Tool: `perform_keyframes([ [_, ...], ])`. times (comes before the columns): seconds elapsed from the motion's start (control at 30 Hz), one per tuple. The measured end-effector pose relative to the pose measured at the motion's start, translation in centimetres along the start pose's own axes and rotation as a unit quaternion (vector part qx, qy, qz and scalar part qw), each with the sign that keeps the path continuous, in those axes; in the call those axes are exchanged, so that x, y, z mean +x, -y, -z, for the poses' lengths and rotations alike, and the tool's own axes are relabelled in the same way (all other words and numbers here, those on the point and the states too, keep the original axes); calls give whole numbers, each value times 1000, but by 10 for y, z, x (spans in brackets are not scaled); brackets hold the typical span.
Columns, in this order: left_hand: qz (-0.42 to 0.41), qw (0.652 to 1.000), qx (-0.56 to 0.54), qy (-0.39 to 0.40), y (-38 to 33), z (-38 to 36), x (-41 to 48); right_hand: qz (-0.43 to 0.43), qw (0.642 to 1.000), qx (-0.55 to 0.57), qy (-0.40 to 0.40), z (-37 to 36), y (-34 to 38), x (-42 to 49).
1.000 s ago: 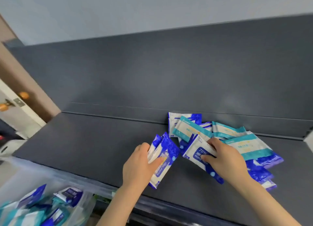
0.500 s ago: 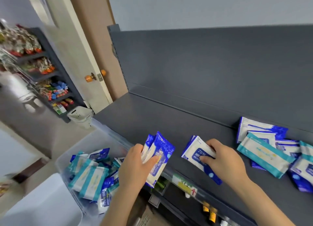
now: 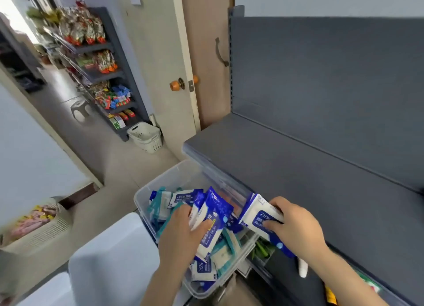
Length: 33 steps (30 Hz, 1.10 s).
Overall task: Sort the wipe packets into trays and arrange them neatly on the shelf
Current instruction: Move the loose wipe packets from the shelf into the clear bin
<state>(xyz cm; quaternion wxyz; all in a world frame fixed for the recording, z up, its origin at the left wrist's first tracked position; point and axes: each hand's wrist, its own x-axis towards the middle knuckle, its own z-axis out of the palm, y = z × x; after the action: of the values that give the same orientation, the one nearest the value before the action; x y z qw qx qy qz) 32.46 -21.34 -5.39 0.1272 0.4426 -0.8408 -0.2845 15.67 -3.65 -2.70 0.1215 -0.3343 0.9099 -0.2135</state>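
Here, both hands hold wipe packets at the left end of the dark grey shelf [image 3: 321, 191]. The left hand [image 3: 181, 232] has its fingers curled round a small bunch of blue packets [image 3: 215, 216], the thumb pressed across the front one, whose label reads "Alcohol Wipes". This bunch is held tilted over the clear bin [image 3: 142, 199], which sits just beside the shelf's left end and below its front edge. The bin holds a loose heap of mixed packets [image 3: 181, 196], some blue and white, some teal and white, lying at all angles.

The right hand [image 3: 296, 227] pinches a white-and-blue packet [image 3: 258, 215] marked "75%", thumb on the printed face and fingers wrapped behind it. That packet hangs tilted over the shelf's front edge, just right of the bin and near the left hand's bunch; I cannot tell whether the two touch.

Behind the bin stands a door [image 3: 160, 53] with an orange knob [image 3: 176, 85]. A white basket [image 3: 146, 136] sits on the floor beside it, next to a snack rack [image 3: 103, 64] and a small stool [image 3: 79, 108].
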Motion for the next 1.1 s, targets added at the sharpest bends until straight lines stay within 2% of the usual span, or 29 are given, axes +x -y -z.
perform_keyframes([
  [0.3,98,994,-25,34,71,8,19,19,997,-1,78,-77,53,39],
  [0.57,153,986,4,69,87,-40,17,16,984,-68,161,-133,48,65],
  [0.67,167,982,5,83,88,-55,16,41,976,-103,187,-147,44,76],
  [0.8,146,979,92,109,86,-71,20,105,952,-180,225,-165,43,93],
  [0.93,118,971,163,129,80,-80,30,124,933,-218,257,-184,40,107],
  [1.1,114,957,216,159,77,-86,36,130,933,-232,241,-192,36,109],
])
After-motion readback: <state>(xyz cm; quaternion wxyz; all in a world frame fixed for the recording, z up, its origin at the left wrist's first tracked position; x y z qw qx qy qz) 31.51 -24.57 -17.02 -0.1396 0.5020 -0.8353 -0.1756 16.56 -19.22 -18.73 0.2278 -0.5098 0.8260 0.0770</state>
